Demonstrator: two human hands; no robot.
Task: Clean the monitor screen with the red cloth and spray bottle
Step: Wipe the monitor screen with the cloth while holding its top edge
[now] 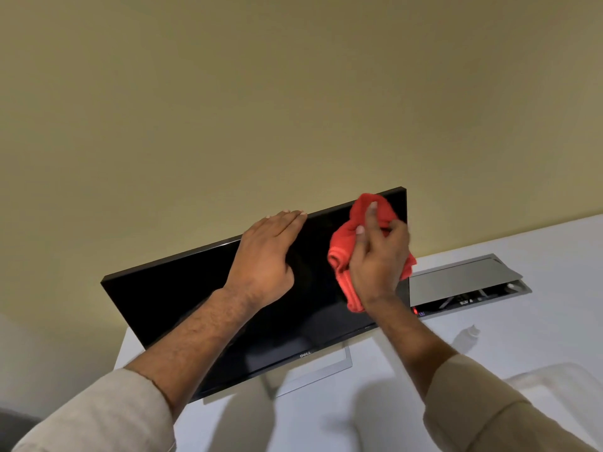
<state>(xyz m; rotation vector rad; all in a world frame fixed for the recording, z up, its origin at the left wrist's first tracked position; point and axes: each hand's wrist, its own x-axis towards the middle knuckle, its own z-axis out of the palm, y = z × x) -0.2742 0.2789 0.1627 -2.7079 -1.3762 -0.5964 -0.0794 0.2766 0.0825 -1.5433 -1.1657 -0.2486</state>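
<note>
A black monitor [182,301] stands on a white desk [538,256], its dark screen facing me and its silver stand [313,370] below it. My left hand [267,256] lies flat over the monitor's top edge, fingers straight. My right hand [378,259] presses a bunched red cloth [346,243] against the upper right part of the screen, with its fingers curled into the cloth. A small pale bottle [468,336] lies on the desk to the right of the monitor, blurred.
A grey cable hatch [456,278] stands open in the desk behind the monitor's right side, with sockets inside it. A yellowish wall [293,93] rises behind the desk. A pale rounded object [561,383] sits at the lower right.
</note>
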